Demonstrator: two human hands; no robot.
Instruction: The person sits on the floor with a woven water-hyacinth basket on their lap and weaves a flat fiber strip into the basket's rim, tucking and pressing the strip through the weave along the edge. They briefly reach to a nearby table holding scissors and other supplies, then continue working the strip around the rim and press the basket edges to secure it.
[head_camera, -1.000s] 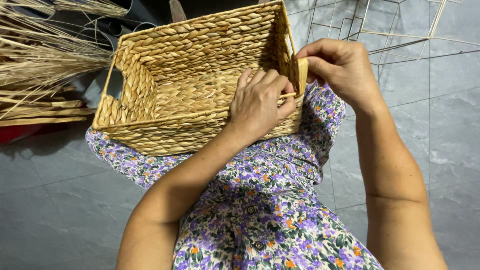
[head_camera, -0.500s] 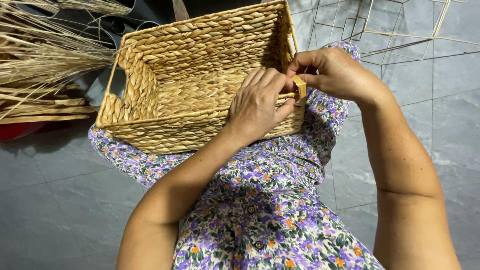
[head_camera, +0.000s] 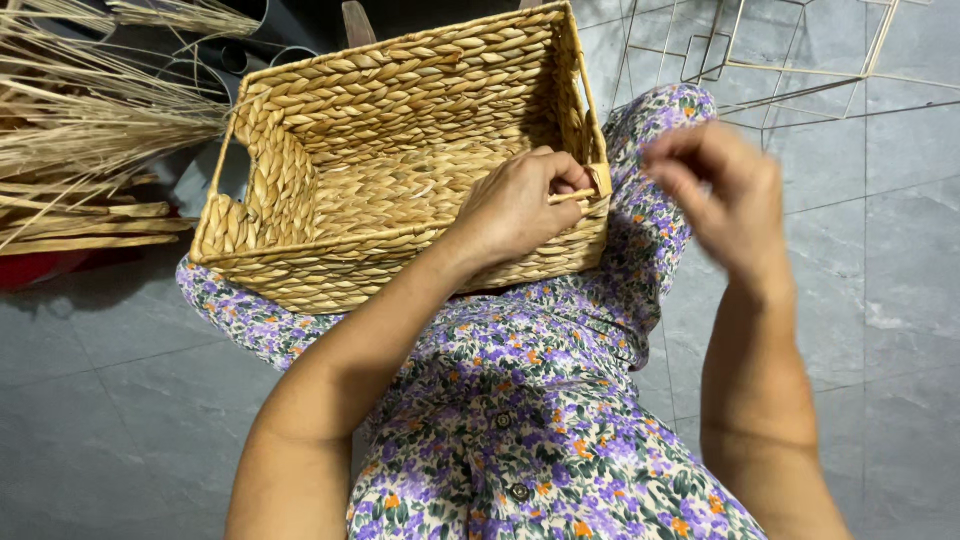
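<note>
Change since earlier: right hand (head_camera: 725, 195) has pulled away from the basket corner and now hangs blurred in the air to the right; the basket sits a little further left in view.
Head view, left hand: left hand (head_camera: 520, 205) rests on the near right corner of the woven basket (head_camera: 400, 160), fingers (head_camera: 565, 175) curled and pinching a flat tan strand (head_camera: 590, 190) at the rim.
Head view, right hand: lifted clear of the basket, holding nothing I can see; motion blur hides whether its fingers are spread or curled, so I cannot tell.
Basket place: on the person's lap, over a floral dress (head_camera: 520, 400), tilted with its open mouth toward the camera.
Edges and room: near rim under the left wrist; open grey tiled floor (head_camera: 90, 420) left and right of the lap.
Counts: one basket, two hands, one handle cut-out (head_camera: 232, 165) showing at the left wall.
Materials: basket of thick plaited straw-coloured fibre, rectangular, stiff walls; bundle of dry reeds (head_camera: 90, 120) at upper left; thin pale wire frames (head_camera: 790, 50) at upper right.
</note>
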